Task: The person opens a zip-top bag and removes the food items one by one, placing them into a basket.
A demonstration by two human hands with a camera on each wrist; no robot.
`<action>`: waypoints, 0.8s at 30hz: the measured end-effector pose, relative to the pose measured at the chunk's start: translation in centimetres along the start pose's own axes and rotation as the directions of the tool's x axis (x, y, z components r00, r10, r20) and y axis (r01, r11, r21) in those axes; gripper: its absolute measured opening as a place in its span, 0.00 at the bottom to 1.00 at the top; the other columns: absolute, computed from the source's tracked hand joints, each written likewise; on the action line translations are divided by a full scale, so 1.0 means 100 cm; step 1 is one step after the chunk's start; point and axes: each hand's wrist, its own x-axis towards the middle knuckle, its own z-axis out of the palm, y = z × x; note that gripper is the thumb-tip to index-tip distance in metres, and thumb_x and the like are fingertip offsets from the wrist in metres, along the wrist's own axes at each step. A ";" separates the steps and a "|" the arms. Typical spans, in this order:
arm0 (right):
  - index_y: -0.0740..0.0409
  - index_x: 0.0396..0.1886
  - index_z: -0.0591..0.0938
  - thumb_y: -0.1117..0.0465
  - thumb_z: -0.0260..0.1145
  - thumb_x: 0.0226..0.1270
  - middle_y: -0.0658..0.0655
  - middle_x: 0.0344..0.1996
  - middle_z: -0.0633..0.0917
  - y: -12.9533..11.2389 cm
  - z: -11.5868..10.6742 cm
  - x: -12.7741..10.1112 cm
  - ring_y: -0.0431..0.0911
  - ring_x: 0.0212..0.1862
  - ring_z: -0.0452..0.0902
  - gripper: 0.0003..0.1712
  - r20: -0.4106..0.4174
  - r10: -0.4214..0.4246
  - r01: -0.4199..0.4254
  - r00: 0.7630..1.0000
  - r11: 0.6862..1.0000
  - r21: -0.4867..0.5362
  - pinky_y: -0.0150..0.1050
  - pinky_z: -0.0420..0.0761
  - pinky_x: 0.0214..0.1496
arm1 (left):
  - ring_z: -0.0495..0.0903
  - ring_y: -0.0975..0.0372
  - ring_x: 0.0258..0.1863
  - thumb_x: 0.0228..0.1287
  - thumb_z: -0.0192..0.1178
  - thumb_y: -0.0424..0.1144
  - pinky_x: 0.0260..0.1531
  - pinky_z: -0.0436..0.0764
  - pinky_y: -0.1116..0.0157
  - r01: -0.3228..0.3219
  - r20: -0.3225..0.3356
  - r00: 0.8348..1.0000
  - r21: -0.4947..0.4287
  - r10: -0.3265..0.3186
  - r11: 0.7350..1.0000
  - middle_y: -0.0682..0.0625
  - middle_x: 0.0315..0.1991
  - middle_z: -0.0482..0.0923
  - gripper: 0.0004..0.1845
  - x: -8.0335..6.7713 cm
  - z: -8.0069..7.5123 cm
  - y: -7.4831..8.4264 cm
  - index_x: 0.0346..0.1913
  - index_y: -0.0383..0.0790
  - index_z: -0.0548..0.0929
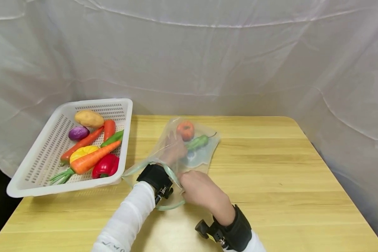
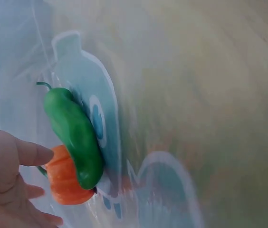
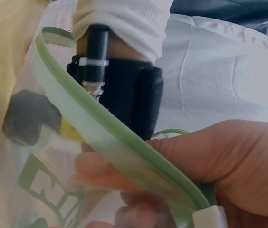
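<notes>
A clear zip bag [image 1: 163,150] with a green-edged mouth lies on the table. My left hand [image 1: 174,148] reaches inside it, fingers loosely spread beside a small orange pumpkin [image 2: 66,176] and a green pepper [image 2: 74,135]. In the left wrist view, the thumb tip comes up against the pumpkin or just short of it; the fingers are not wrapped round either vegetable. My right hand [image 1: 204,190] holds the bag's mouth at its right side. The right wrist view shows its thumb and fingers pinching the green zip edge [image 3: 124,142] near a white slider [image 3: 209,217].
A white perforated basket [image 1: 34,191] stands to the left. In it lie a potato [image 1: 89,119], a purple vegetable [image 1: 78,133], carrots [image 1: 96,157], a red bell pepper [image 1: 106,166] and other vegetables. Pale cloth [image 1: 208,59] hangs behind the wooden table [image 1: 280,175].
</notes>
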 end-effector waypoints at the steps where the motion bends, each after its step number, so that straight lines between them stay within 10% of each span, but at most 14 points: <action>1: 0.54 0.19 0.73 0.73 0.66 0.43 0.46 0.15 0.69 -0.001 -0.001 -0.001 0.38 0.21 0.64 0.12 0.004 -0.008 0.008 1.000 1.000 -0.005 0.29 0.67 0.21 | 0.51 0.40 0.69 0.54 0.50 0.30 0.69 0.55 0.49 -0.015 -0.028 0.999 -0.014 0.015 1.000 0.31 0.70 0.46 0.40 0.002 0.002 0.000 0.72 0.40 0.49; 5: 0.53 0.19 0.72 0.72 0.66 0.42 0.46 0.16 0.69 -0.004 -0.004 -0.005 0.39 0.21 0.64 0.12 0.015 -0.042 0.042 0.999 0.999 -0.019 0.29 0.66 0.21 | 0.58 0.39 0.64 0.58 0.53 0.33 0.63 0.65 0.50 -0.065 -0.115 0.991 0.069 0.073 0.996 0.31 0.66 0.53 0.34 0.017 0.012 -0.005 0.68 0.41 0.56; 14: 0.53 0.21 0.72 0.71 0.67 0.43 0.44 0.16 0.69 -0.004 -0.008 -0.011 0.38 0.21 0.64 0.13 0.029 -0.065 0.065 0.997 0.998 -0.009 0.28 0.66 0.21 | 0.51 0.37 0.68 0.62 0.56 0.45 0.62 0.65 0.47 -0.056 -0.058 0.996 0.164 0.066 0.985 0.37 0.72 0.47 0.31 0.024 0.011 -0.002 0.68 0.51 0.61; 24: 0.52 0.20 0.71 0.69 0.68 0.44 0.44 0.15 0.68 -0.004 -0.009 -0.010 0.37 0.20 0.63 0.14 0.033 -0.066 0.065 0.997 0.998 0.023 0.28 0.65 0.21 | 0.68 0.44 0.56 0.59 0.57 0.41 0.61 0.65 0.49 -0.103 -0.070 0.991 0.187 0.117 0.977 0.36 0.58 0.63 0.19 0.017 0.008 0.004 0.50 0.36 0.69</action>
